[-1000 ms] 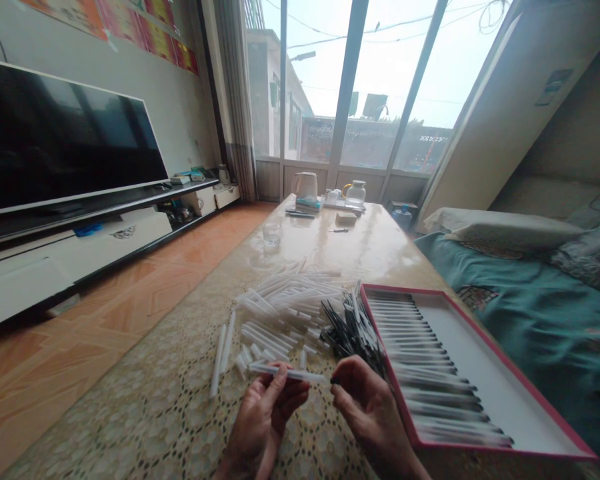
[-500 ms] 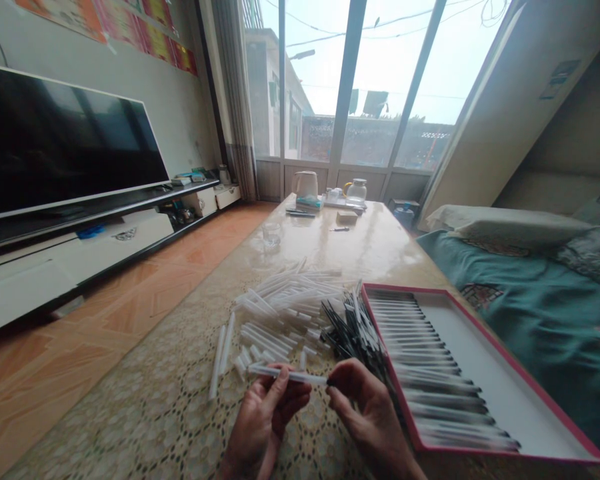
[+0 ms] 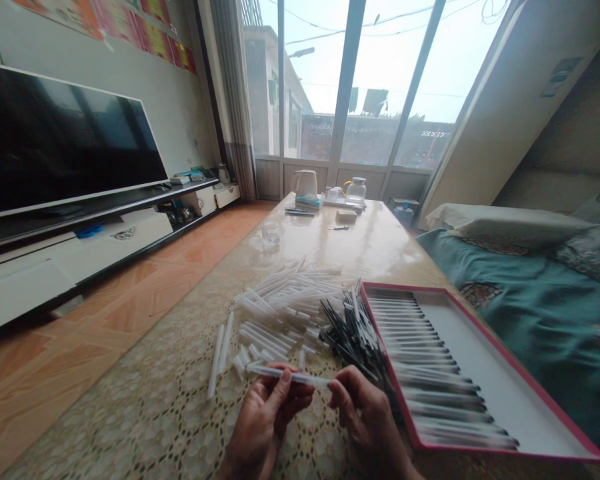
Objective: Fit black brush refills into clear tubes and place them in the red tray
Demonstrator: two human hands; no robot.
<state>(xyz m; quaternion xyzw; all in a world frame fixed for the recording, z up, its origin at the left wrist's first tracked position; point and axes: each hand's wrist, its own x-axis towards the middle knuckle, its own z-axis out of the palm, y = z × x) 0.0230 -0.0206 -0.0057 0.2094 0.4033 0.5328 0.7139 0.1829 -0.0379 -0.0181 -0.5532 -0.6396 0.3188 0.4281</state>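
Observation:
Between thumb and fingers of my left hand (image 3: pixel 267 410) lies a whitish translucent pen barrel (image 3: pixel 300 377), held almost level above the table. My right hand (image 3: pixel 363 407) pinches the barrel's right end; whether a separate small part is in those fingertips is hidden. Just beyond my hands are a loose pile of white pen barrels (image 3: pixel 293 293) and several short white caps (image 3: pixel 254 353). Thin black-and-white pen refills (image 3: pixel 353 330) are heaped behind my right hand. To the right, a pink-rimmed box (image 3: pixel 527 380) holds a row of pens (image 3: pixel 410 347) with dark ends.
A patterned cover lies on the long table (image 3: pixel 170 400). Farther along it stand a clear glass (image 3: pixel 270 237), a kettle (image 3: pixel 306 181), a glass jug (image 3: pixel 356 189) and a small box (image 3: pixel 347 216). A sofa with a green cover (image 3: pixel 530 293) is at the right.
My right hand has shifted slightly right and down, its fingers still at the barrel's right end. The left hand keeps its hold almost unmoved.

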